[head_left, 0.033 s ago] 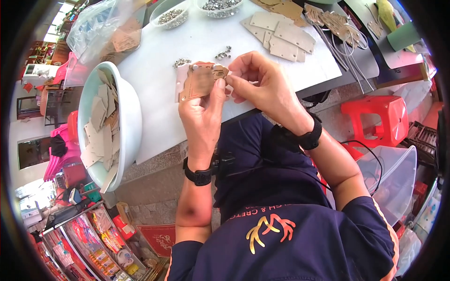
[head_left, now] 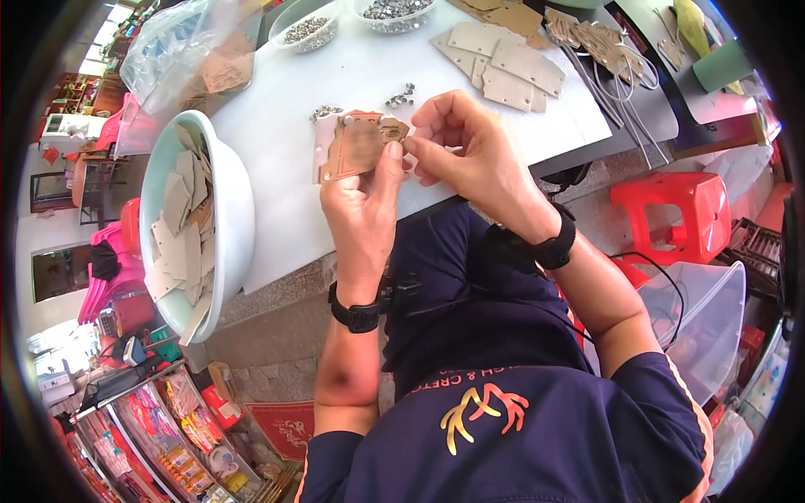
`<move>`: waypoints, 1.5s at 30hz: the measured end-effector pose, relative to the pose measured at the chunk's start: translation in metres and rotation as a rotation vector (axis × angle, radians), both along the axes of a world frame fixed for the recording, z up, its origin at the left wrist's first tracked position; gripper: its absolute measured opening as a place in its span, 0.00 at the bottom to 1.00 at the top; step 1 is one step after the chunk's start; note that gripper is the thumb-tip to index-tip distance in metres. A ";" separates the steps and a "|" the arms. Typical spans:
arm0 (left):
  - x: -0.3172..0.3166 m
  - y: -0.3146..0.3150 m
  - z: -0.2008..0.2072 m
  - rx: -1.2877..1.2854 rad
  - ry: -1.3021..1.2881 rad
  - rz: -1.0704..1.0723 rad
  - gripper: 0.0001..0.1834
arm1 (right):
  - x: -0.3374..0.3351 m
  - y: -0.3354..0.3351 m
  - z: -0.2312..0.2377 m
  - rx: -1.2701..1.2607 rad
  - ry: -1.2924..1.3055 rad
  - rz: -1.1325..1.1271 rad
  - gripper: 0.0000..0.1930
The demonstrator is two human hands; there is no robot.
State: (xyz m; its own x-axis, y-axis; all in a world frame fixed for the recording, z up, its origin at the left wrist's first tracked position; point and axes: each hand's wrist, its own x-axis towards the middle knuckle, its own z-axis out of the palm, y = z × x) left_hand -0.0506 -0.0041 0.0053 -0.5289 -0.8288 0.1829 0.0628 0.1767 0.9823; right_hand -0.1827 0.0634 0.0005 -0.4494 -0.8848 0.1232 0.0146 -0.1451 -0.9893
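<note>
My left hand [head_left: 360, 214] is closed on a brown printed card [head_left: 342, 159] with an irregular edge, its thumb pressed on the face. Small round metal pieces sit along the card's top edge, and a hole shows near its lower left corner. Behind the card, a paler piece [head_left: 323, 138] sticks out at the left. The fingertips of my right hand [head_left: 486, 159] are pinched at the card's right edge; whatever is between them is too small to make out. Two little heaps of metal fasteners, a left one [head_left: 325, 111] and a right one [head_left: 401, 95], lie just beyond the card.
At the left stands a pale blue basin [head_left: 237, 226] full of grey-beige card pieces. Two clear tubs of metal parts, one left [head_left: 333, 32] and one right [head_left: 429, 18], are at the back. Beige cards [head_left: 511, 84] and grey cords [head_left: 610, 101] lie at the right, above a red stool [head_left: 671, 205].
</note>
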 end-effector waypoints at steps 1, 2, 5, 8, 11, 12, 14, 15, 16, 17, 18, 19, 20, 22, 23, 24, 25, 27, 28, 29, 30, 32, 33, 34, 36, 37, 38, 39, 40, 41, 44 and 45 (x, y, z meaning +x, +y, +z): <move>0.000 0.000 0.000 -0.002 0.001 0.002 0.12 | 0.002 -0.001 -0.002 -0.055 -0.010 -0.052 0.06; -0.002 0.000 0.000 -0.013 0.015 0.012 0.10 | 0.002 -0.001 -0.002 -0.057 -0.010 -0.050 0.06; -0.003 -0.001 -0.003 -0.030 0.036 0.027 0.09 | 0.006 0.000 -0.001 -0.051 0.046 -0.062 0.06; -0.005 0.001 0.000 -0.017 0.023 0.034 0.10 | 0.008 0.002 -0.001 -0.069 0.151 -0.101 0.06; -0.004 0.001 0.002 -0.011 -0.016 0.042 0.11 | 0.007 0.003 -0.001 -0.062 0.247 -0.066 0.07; -0.003 0.000 0.002 -0.023 -0.036 0.047 0.11 | 0.007 0.003 0.001 -0.077 0.305 -0.086 0.07; -0.003 0.000 0.001 -0.006 0.001 0.036 0.11 | 0.006 0.002 0.005 -0.092 0.363 -0.105 0.06; -0.003 -0.001 0.001 0.010 0.037 0.025 0.10 | 0.004 0.002 0.008 -0.072 0.375 -0.096 0.07; -0.003 -0.002 0.000 0.009 0.041 0.025 0.10 | 0.002 0.002 0.010 -0.051 0.389 -0.086 0.07; -0.003 -0.002 -0.001 0.000 0.027 0.011 0.11 | 0.000 0.003 0.009 -0.053 0.393 -0.086 0.07; -0.003 -0.003 -0.002 -0.008 0.014 -0.003 0.11 | -0.002 0.004 0.009 -0.027 0.385 -0.073 0.07; -0.003 -0.003 -0.002 -0.012 0.021 -0.003 0.11 | -0.004 0.003 0.009 -0.003 0.378 -0.060 0.08; -0.003 -0.003 -0.002 -0.017 -0.004 0.005 0.11 | -0.003 0.003 0.011 -0.008 0.387 -0.060 0.08; -0.003 -0.002 0.001 -0.026 -0.016 0.011 0.11 | 0.000 0.004 0.016 -0.020 0.368 -0.067 0.07; -0.004 -0.001 0.003 0.016 -0.020 0.017 0.11 | -0.001 0.004 0.016 -0.024 0.381 -0.071 0.07; -0.004 -0.001 0.005 0.058 -0.023 0.023 0.11 | -0.003 0.002 0.012 -0.058 0.474 -0.082 0.06; -0.004 -0.001 0.005 0.055 -0.012 0.021 0.11 | -0.004 0.001 0.008 -0.092 0.565 -0.092 0.06; -0.004 -0.002 0.005 0.096 0.005 0.020 0.10 | -0.006 -0.001 0.007 -0.141 0.633 -0.102 0.06; -0.002 -0.003 0.005 0.094 0.015 0.017 0.10 | -0.006 -0.001 0.008 -0.159 0.632 -0.077 0.06; 0.000 -0.004 0.005 0.126 -0.002 0.008 0.10 | -0.006 0.000 0.009 -0.176 0.631 -0.053 0.06; 0.001 -0.004 0.004 0.158 -0.020 -0.001 0.10 | -0.007 0.001 0.011 -0.150 0.596 -0.020 0.05; 0.001 -0.003 0.004 0.151 -0.006 0.001 0.09 | -0.006 0.002 0.012 -0.142 0.548 -0.011 0.05; 0.000 -0.003 0.003 0.148 0.003 0.005 0.09 | -0.006 0.002 0.010 -0.131 0.495 -0.001 0.05; 0.000 -0.004 0.002 0.149 0.007 0.002 0.09 | -0.005 0.002 0.009 -0.129 0.499 -0.002 0.05; 0.002 -0.004 -0.001 0.117 -0.005 0.001 0.10 | -0.002 0.002 0.004 -0.221 0.556 -0.083 0.04; 0.002 -0.004 0.001 0.121 -0.007 0.003 0.10 | -0.002 0.002 0.005 -0.218 0.553 -0.080 0.04; 0.000 -0.003 0.005 0.123 -0.001 0.011 0.10 | -0.002 0.003 0.007 -0.129 0.390 -0.053 0.05; -0.001 -0.003 0.008 0.125 0.003 0.019 0.10 | -0.002 0.003 0.008 -0.040 0.226 -0.027 0.05; -0.002 -0.003 0.008 0.127 -0.002 0.025 0.10 | -0.002 0.002 0.008 -0.001 0.004 -0.022 0.07; -0.002 -0.003 0.009 0.134 0.002 0.028 0.10 | -0.006 0.003 0.014 0.044 -0.124 0.013 0.08; -0.001 -0.006 0.007 0.139 0.031 0.022 0.11 | -0.016 0.006 0.022 0.059 -0.311 0.047 0.10; 0.000 -0.006 0.006 0.136 0.061 0.007 0.11 | -0.019 0.006 0.022 0.087 -0.329 0.059 0.11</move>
